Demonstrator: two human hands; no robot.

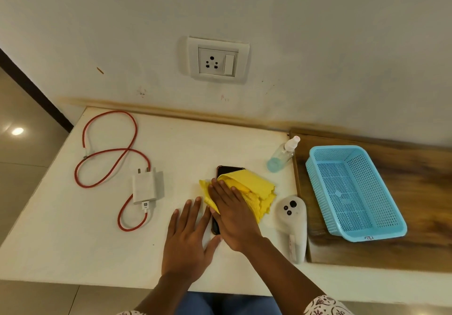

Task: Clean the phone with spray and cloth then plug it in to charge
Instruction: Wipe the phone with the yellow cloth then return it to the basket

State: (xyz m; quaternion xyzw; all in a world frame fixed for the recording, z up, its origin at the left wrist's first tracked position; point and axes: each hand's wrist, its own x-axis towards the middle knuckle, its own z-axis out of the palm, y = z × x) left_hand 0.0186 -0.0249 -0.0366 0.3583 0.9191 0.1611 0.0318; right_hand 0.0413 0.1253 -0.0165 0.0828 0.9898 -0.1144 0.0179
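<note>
Yellow cloth (247,187), red cable (107,150), perforated blue basket (352,192).

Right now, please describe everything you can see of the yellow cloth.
The yellow cloth looks like soft textured fabric with scalloped edges, bunched in loose folds. It lies on the dark phone, covering its middle. The right hand presses flat on its near-left part. The left hand rests on the white table beside the phone.

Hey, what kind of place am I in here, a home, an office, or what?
Probably a room in a home: a white tabletop pushed against a painted wall with a wall socket, a tiled floor, and a blue plastic basket on a wooden board.
</note>
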